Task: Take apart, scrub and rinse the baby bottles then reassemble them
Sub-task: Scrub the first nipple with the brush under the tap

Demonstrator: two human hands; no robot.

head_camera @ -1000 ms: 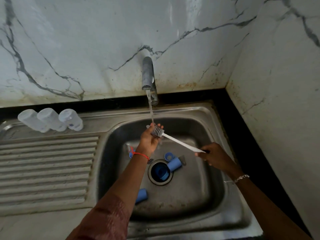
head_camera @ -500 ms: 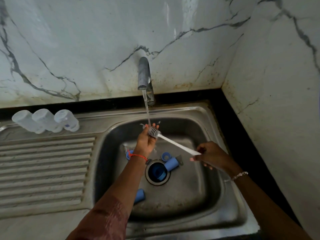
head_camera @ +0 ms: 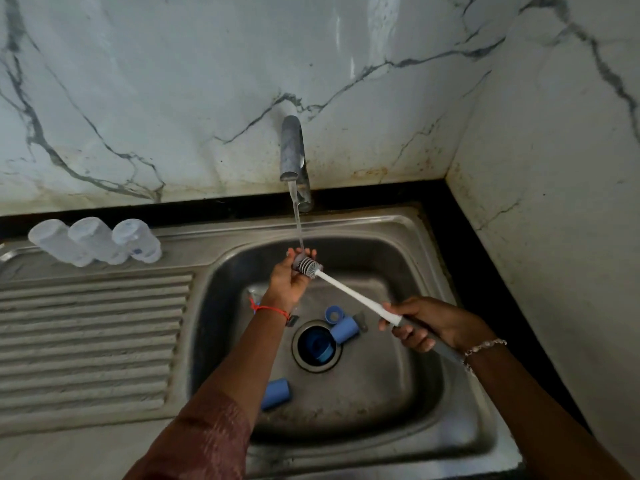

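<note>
**Bottle brush under the running tap, both hands on it**

A long bottle brush (head_camera: pixel 353 292) with a white shaft, a grey ribbed head and a grey handle slants across the stainless steel sink (head_camera: pixel 433 244). Its head is high at the back and its handle low to the right. The left hand (head_camera: pixel 289 280) cups the brush head, with its grip curled round the ribs and the fingertips showing just above them. The right hand (head_camera: pixel 431 323) has its grip closed round the grey handle, where the white shaft ends. A thin stream of water (head_camera: pixel 297 220) falls from the grey metal tap (head_camera: pixel 292 150) straight onto the head and the left fingers.

The left forearm crosses the basin and hides part of its floor. Below the brush lie the blue plastic bottle parts. A blue cylindrical cap (head_camera: pixel 344 330) lies on its side at the edge of the round drain (head_camera: pixel 301 358), and a small blue ring (head_camera: pixel 333 313) lies just beside it. A second blue cap (head_camera: pixel 275 393) lies near the front wall, partly behind the left sleeve. A further blue piece (head_camera: pixel 317 344) sits down in the drain itself. Something small and grey lies against the first cap, but it is too dim to name.

Three clear plastic baby bottles (head_camera: pixel 95 240) stand well apart from the hands, in a touching row at the back of the ridged steel drainboard (head_camera: pixel 93 341). A narrow black surface (head_camera: pixel 460 237) borders the sink under white marble-patterned walls (head_camera: pixel 173 81).
</note>
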